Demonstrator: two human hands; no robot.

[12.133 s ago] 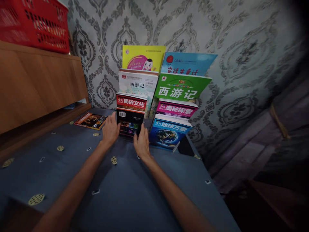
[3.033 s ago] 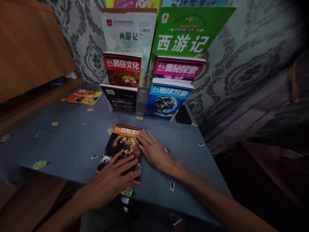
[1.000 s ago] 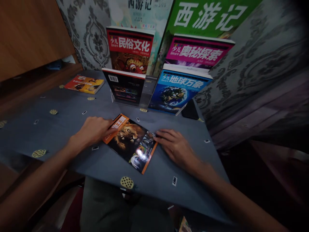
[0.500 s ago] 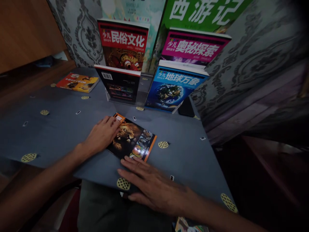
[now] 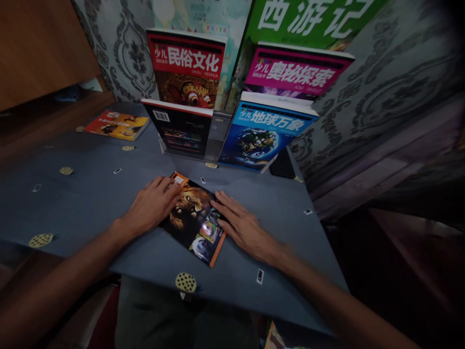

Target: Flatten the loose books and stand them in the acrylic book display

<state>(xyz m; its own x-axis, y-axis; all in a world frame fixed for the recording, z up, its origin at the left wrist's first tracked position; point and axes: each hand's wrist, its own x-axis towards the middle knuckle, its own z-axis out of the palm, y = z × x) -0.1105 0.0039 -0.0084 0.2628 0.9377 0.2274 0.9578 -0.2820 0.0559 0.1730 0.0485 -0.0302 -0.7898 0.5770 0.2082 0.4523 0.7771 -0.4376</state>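
Note:
A book with a lion on its dark cover and orange strips (image 5: 192, 213) lies flat on the table, turned at an angle. My left hand (image 5: 154, 201) rests across its left part, fingers stretched over the orange strip near the top. On the opposite side, my right hand (image 5: 245, 225) lies with extended fingers over the right edge of the cover. Both hands are flat, not wrapped round the book. The lion's face and small animal pictures show between them.
A bookend stand (image 5: 217, 133) holds a red book (image 5: 187, 68), a black book (image 5: 178, 128), a magenta book (image 5: 294, 72) and a blue book (image 5: 267, 131). Taller books rise behind. An orange book (image 5: 116, 124) lies at the far left; a dark phone-like slab (image 5: 283, 165) is right of the stand.
My right hand has moved from the book's near edge, up and to the right, onto its right edge. My left hand has stayed nearly in place on the cover.

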